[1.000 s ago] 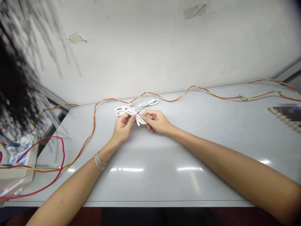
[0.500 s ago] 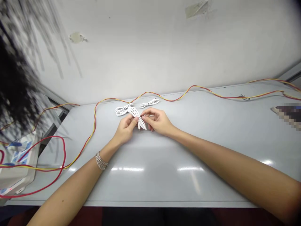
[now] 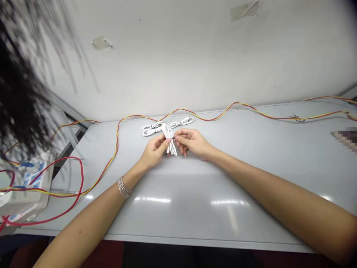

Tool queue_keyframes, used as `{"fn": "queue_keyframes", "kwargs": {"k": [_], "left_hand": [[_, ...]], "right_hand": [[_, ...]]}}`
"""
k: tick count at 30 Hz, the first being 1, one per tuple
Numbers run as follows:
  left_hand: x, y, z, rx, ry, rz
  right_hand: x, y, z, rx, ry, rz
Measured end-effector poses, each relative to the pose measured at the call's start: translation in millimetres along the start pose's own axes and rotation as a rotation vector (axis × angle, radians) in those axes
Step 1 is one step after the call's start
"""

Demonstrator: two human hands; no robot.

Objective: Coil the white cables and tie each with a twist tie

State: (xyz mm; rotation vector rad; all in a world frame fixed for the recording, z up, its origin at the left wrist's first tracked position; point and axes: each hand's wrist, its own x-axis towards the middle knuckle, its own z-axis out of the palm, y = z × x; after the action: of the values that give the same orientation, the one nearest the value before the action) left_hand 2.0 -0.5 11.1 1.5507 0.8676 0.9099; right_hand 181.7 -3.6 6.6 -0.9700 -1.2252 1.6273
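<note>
Now, toward twelve o'clock on the table, the white cable is being pinched in the left hand, seemingly for steadiness, while its tie is being gripped at three o'clock by the right hand.

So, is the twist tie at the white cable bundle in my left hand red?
No, the twist tie is black where it shows between the white cable bundle in your left hand and your right hand.

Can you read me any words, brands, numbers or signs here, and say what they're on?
None can be read.
Held white cable bundle: no lettering visible.
Pale box at left, partly blue: too blurred to read anything.
Pixelated object at right edge: blocked out, unreadable.
</note>
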Motion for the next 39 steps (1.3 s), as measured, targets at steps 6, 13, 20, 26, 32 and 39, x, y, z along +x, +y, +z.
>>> {"fn": "queue_keyframes", "kwargs": {"k": [6, 13, 20, 26, 32, 39], "left_hand": [[-1, -4, 2.6, 0.067, 0.044, 0.048], [0, -7, 2.7, 0.207, 0.159, 0.133], [0, -5, 7.0, -0.074, 0.119, -0.036], [1, -4, 4.2, -0.175, 0.158, -0.077], [0, -1, 0.2, -0.144, 0.12, -0.06], [1, -6, -2.2, -0.116, 0.121, -0.068]], "right_hand": [[3, -9, -15, 0.057, -0.142, 0.117], [3, -12, -23, 0.093, -0.215, 0.185], [3, 3, -15, -0.021, -0.136, 0.018], [2, 11, -6, -0.103, 0.001, -0.179], [2, 12, -5, -0.134, 0.042, -0.226], [1, 12, -3, -0.142, 0.055, -0.233]]}}
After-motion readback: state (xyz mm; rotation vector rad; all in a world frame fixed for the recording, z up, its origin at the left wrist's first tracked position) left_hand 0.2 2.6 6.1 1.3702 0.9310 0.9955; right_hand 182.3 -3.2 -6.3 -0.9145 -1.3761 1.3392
